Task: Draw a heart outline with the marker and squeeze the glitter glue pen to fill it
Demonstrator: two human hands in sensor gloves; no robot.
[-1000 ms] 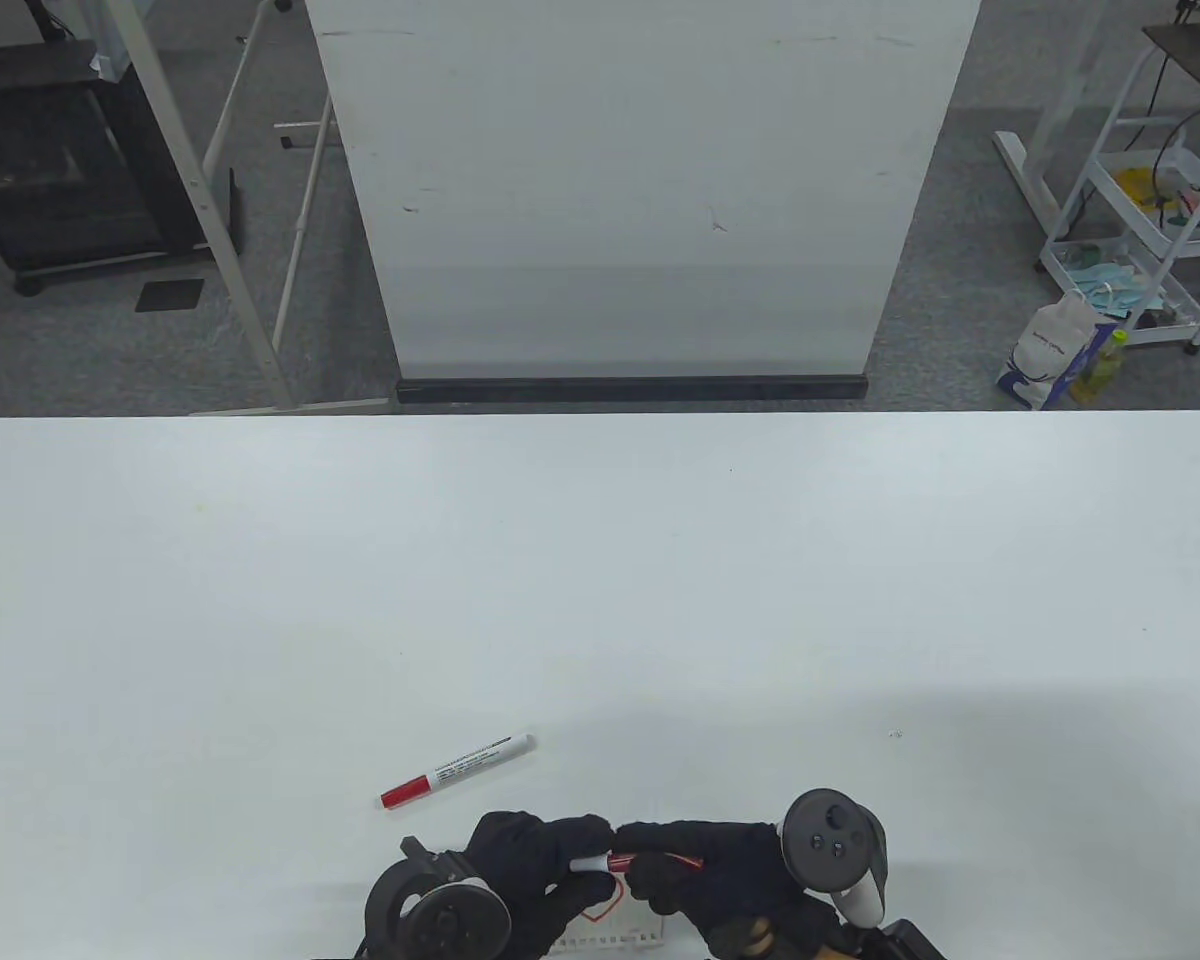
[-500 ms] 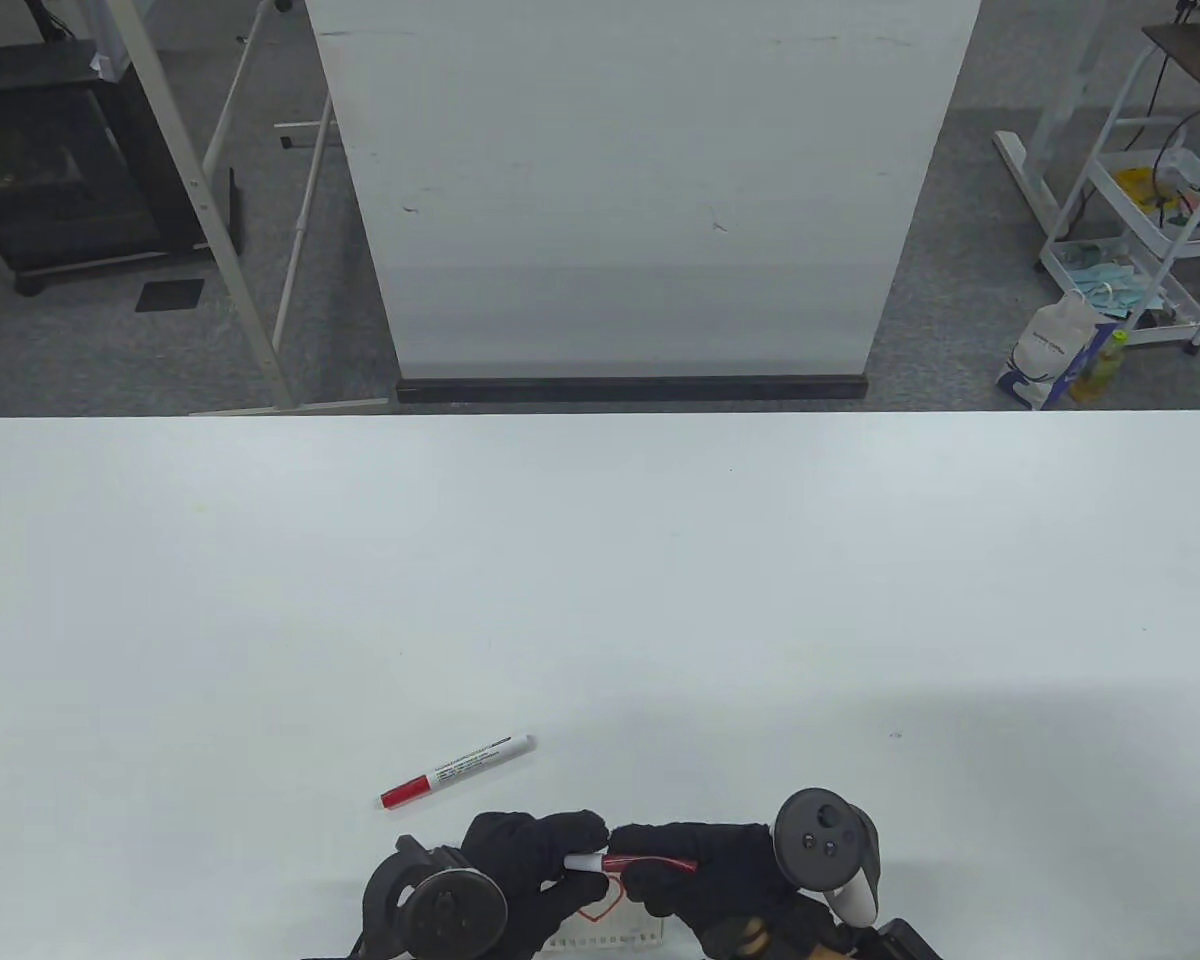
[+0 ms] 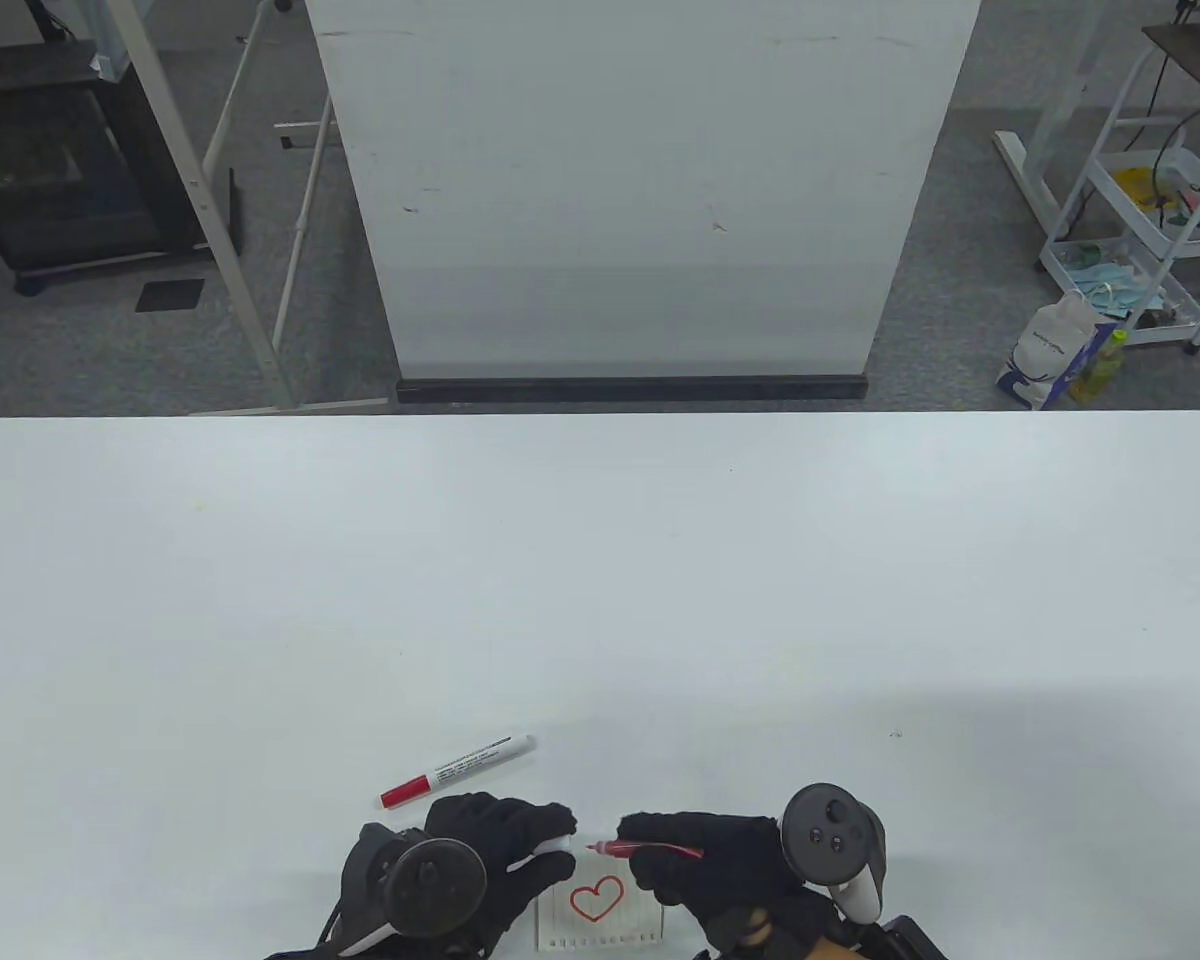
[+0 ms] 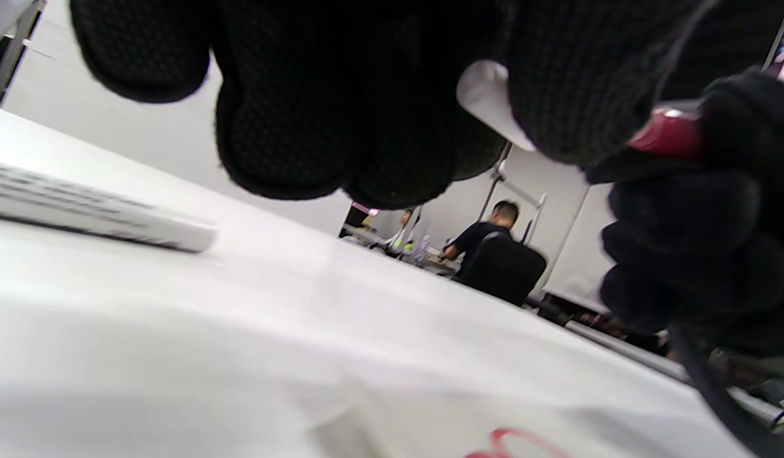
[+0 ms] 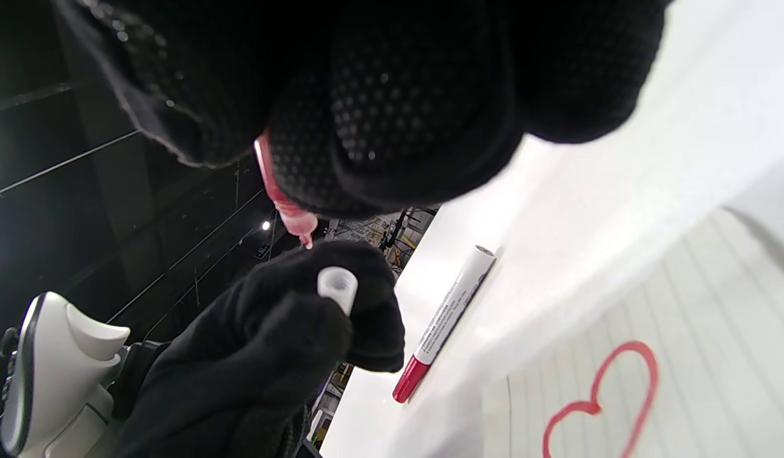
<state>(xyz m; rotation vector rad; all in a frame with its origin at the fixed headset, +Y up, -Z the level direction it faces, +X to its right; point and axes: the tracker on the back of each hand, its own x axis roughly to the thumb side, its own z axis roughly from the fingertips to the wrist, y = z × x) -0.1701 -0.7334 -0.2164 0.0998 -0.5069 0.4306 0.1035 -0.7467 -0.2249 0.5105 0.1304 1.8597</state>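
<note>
Cap (image 3: 552, 846) is off, pinched in left hand (image 3: 490, 850); right hand (image 3: 700, 865) grips glue pen (image 3: 645, 851). Tip nozzle down inside heart (image 3: 597, 899) at lower centre, squeeze gently.

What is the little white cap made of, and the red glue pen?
The cap looks like smooth, milky plastic, hollow at its open end. The glitter glue pen seems see-through red plastic with a shine; likely soft, though that can't be seen.
</note>
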